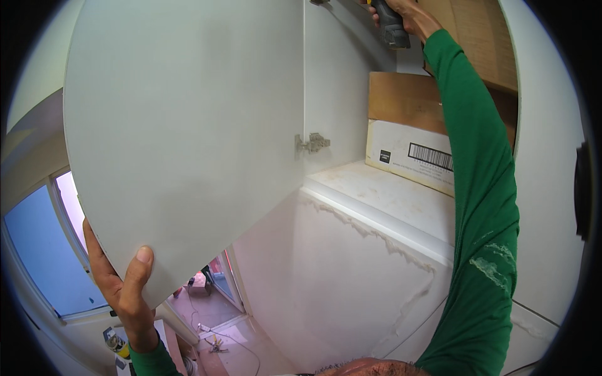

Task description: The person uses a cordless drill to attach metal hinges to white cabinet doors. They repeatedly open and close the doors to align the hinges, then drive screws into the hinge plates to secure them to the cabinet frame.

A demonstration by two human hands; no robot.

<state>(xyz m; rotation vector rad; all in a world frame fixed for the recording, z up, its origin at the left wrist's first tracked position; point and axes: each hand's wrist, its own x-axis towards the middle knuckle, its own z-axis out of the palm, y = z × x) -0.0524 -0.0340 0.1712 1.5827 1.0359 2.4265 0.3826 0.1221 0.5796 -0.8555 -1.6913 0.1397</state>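
Observation:
My left hand (122, 282) grips the lower outer corner of a large white cabinet door (185, 113), thumb on its face and fingers behind the edge. The door stands open on a lower metal hinge (312, 143) and an upper hinge (318, 2), partly cut off at the top. Up by the upper hinge, my right hand (411, 14) is closed on a black and yellow cordless power tool (392, 31); its tip is out of frame. Inside the cabinet, a brown and white cardboard box (401, 150) rests on the shelf (351, 182), and a wooden panel or carton (476, 37) is above.
Below is a pale wall (338, 269) with rough filler along the shelf. At lower left are a blue-paned window (37, 244), a low white unit (169, 332) with a yellow-labelled can (117, 344), and a doorway with cords and loose items (216, 343) on the floor.

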